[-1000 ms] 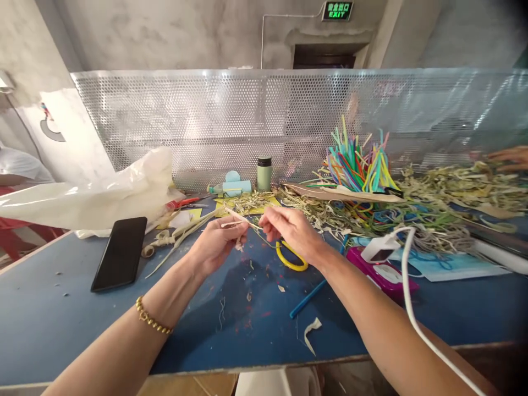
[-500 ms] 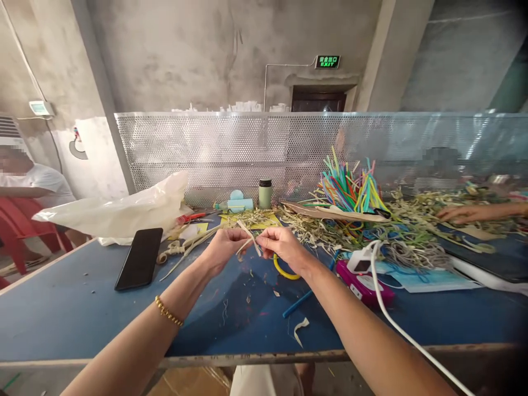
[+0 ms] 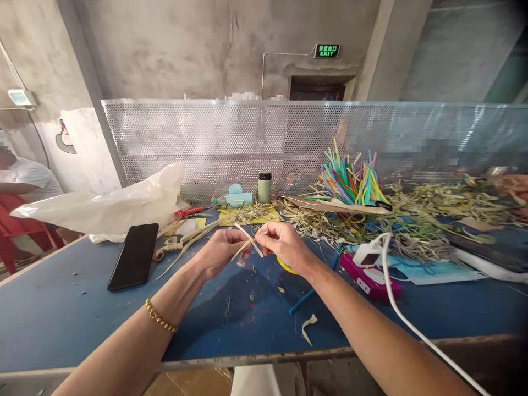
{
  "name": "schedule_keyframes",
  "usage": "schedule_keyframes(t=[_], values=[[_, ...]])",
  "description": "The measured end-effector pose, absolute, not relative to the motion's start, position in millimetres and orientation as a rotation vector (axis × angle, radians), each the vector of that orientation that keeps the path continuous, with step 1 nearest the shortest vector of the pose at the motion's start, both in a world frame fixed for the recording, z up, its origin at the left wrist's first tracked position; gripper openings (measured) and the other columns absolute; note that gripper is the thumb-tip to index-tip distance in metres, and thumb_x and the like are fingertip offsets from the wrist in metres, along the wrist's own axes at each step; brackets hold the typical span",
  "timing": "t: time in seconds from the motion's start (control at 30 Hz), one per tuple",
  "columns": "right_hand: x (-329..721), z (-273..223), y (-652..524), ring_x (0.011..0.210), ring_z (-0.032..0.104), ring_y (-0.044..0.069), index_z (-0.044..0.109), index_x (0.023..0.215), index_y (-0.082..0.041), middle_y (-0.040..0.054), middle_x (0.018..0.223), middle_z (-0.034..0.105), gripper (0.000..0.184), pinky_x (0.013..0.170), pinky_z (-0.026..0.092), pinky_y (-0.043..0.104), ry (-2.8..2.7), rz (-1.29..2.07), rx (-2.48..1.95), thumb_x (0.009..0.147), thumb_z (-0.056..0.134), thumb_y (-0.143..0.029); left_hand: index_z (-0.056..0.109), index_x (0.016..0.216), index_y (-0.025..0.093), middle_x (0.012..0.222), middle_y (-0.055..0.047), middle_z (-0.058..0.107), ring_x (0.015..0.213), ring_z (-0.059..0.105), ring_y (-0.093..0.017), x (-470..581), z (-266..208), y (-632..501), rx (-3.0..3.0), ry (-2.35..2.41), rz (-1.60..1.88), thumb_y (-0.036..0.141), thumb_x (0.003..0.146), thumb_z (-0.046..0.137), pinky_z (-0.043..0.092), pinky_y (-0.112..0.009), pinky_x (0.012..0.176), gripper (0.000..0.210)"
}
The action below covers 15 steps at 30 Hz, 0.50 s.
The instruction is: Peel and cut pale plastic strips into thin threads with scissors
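Note:
Pale flat straw strips [image 3: 243, 230] cross each other between my two hands, just above the blue table [image 3: 198, 335]. My left hand [image 3: 223, 250] pinches them from the left, thumb and forefinger pressed together. From the right, my right hand [image 3: 278, 242] pinches the strips close to the crossing, its other fingers curled. Part of a yellow ring [image 3: 287, 266] shows beneath my right hand. A blue stick [image 3: 303, 301] lies near my right forearm. Close to the front edge is a loose curled straw scrap [image 3: 308, 329].
A black phone [image 3: 134, 256] and a white plastic bag [image 3: 119, 206] lie at left. Behind my hands stand a green bottle [image 3: 264, 187], straw heaps [image 3: 437, 203] and colourful pipe cleaners [image 3: 350, 176]. A purple power strip [image 3: 371, 278] with a white cable [image 3: 408, 327] sits at right.
The view has shifted slightly, so the surroundings sit a little higher. My hands keep pinching the crossed strips, whose angle has changed a little. The other person's hand at far right has drawn back.

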State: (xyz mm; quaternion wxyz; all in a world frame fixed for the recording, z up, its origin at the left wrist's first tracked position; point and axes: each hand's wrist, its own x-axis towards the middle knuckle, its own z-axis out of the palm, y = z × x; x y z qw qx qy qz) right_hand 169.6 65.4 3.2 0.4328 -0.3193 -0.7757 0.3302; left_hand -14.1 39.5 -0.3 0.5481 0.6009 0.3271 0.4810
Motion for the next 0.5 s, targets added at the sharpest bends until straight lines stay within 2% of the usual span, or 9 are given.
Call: schedule_keyframes(t=[0.2, 0.5], values=[[167, 8, 59, 0.049, 0.052, 0.011, 0.061, 0.072, -0.017, -0.0015, 0.053, 0.058, 0.013, 0.050, 0.039, 0.023, -1.930, 0.754, -0.853, 0.082, 0.058, -0.025, 0.068, 0.067, 0.011, 0.061, -0.003, 0.060, 0.057, 0.052, -0.011, -12, -3, 38, 1.472, 0.779, 1.193, 0.039, 0.068, 0.081, 0.040, -0.023, 0.054, 0.031], [166, 12, 53, 0.048, 0.051, 0.012, 0.060, 0.067, -0.017, -0.0011, 0.052, 0.058, 0.012, 0.048, 0.037, 0.024, -1.937, 0.623, -0.976, 0.078, 0.057, -0.019, 0.068, 0.067, 0.011, 0.059, -0.003, 0.061, 0.054, 0.053, -0.011, -11, -6, 38, 1.394, 0.743, 1.194, 0.039, 0.064, 0.084, 0.041, -0.023, 0.053, 0.032]])
